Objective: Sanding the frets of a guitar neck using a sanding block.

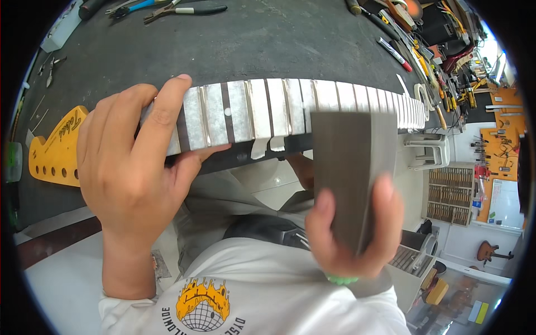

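Note:
A guitar neck point(292, 106) lies across the bench edge, its fretboard covered in pale masking strips between metal frets, with loose tape tabs hanging below. Its yellow headstock point(56, 159) shows at the left. My left hand point(125, 151) is closed round the neck at the headstock end, fingers over the top and thumb underneath. My right hand point(354, 234) grips a long grey rectangular block point(340, 151), which is slightly blurred and upright in the picture, overlapping the middle of the neck. Whether the block touches the frets I cannot tell.
The dark bench point(268, 39) has pliers point(184, 11) at the back, a marker point(393, 53) and many hand tools along the right. Stacked white stools point(427, 151), an orange pegboard point(505, 148) and a hanging guitar point(491, 251) are at the right.

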A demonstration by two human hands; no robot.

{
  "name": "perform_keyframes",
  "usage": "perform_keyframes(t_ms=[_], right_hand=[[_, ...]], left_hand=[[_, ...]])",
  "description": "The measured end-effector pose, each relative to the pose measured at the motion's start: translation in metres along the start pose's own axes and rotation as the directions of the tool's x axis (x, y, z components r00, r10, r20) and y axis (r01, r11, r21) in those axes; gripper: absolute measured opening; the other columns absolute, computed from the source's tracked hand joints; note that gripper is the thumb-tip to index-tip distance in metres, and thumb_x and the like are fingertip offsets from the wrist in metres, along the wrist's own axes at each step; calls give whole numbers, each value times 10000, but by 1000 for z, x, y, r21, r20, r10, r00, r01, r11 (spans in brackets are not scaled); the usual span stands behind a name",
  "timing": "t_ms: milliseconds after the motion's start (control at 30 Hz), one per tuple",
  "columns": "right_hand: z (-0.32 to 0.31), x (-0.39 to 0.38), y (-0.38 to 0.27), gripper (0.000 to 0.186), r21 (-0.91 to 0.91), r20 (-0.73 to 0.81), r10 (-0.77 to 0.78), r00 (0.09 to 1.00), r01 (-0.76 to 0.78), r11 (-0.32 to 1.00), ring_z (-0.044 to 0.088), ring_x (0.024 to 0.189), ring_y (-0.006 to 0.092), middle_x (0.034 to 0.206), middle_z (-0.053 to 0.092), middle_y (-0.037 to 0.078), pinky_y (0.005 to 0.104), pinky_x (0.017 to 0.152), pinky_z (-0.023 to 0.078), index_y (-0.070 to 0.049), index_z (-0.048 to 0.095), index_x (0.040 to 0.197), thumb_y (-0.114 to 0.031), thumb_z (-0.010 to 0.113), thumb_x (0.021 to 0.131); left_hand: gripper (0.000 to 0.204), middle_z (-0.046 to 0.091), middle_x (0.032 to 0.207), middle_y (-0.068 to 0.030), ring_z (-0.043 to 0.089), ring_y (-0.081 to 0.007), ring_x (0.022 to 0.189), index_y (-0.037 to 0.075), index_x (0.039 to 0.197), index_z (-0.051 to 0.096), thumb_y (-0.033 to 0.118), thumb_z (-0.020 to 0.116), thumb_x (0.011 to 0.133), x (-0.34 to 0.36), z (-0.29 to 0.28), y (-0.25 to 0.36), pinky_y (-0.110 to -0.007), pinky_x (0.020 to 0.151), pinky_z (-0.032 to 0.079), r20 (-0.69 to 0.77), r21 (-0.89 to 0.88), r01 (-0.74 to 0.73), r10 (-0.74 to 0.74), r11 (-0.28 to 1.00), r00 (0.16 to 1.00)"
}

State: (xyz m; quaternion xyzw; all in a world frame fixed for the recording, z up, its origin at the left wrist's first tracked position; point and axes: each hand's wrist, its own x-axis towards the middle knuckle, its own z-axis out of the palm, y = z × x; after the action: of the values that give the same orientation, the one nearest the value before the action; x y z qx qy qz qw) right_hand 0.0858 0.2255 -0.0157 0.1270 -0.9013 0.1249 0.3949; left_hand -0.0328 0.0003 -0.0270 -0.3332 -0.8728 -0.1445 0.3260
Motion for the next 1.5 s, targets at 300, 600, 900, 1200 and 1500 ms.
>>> perform_keyframes(t_ms=[300, 600, 900, 1200, 1500], right_hand=[[36, 66, 17, 578, -28, -78, 40, 996, -42, 999, 741, 1008, 338, 1278, 671, 233, 363, 893, 597, 116, 553, 1359, 31, 767, 829], [11, 10, 7, 637, 111, -141, 11, 990, 5, 994, 732, 996, 328, 1232, 699, 218, 379, 835, 592, 103, 570, 1359, 84, 791, 762], [11, 11, -1, 628, 26, -58, 45, 997, -44, 999, 712, 931, 330, 1217, 699, 233, 379, 835, 583, 93, 567, 1360, 92, 778, 769], [25, 58, 15, 504, 59, -184, 151, 971, -142, 988, 709, 925, 255, 1161, 727, 185, 341, 799, 576, 48, 620, 1330, 11, 771, 850], [-35, -7, 26, 575, 259, -200, 292, 935, -237, 936, 656, 1154, 245, 1312, 634, 207, 344, 939, 555, 79, 487, 1441, -18, 718, 923]], left_hand=[[617, 681, 1046, -85, 643, -279, 920, 59, 1243, 739, 297, 899, 697, -2, -1, -1, -397, 804, 499, 24, -8, 39, -39, 999, 999], [594, 686, 1054, -76, 647, -279, 930, 68, 1228, 746, 311, 900, 709, -2, -5, 4, -396, 811, 497, 44, 36, 17, -19, 999, 999], [588, 687, 1050, -78, 648, -278, 916, 62, 1229, 736, 285, 900, 711, -6, -2, -1, -392, 790, 494, 31, 34, 59, -60, 998, 998], [574, 687, 1038, -76, 643, -280, 904, 72, 1229, 734, 293, 896, 726, 1, -5, 4, -397, 780, 488, -1, 48, 16, -16, 999, 1000], [628, 679, 1086, -93, 629, -298, 976, 72, 1279, 704, 361, 876, 749, 3, -20, 1, -408, 855, 485, 182, 11, 110, -110, 994, 977]])
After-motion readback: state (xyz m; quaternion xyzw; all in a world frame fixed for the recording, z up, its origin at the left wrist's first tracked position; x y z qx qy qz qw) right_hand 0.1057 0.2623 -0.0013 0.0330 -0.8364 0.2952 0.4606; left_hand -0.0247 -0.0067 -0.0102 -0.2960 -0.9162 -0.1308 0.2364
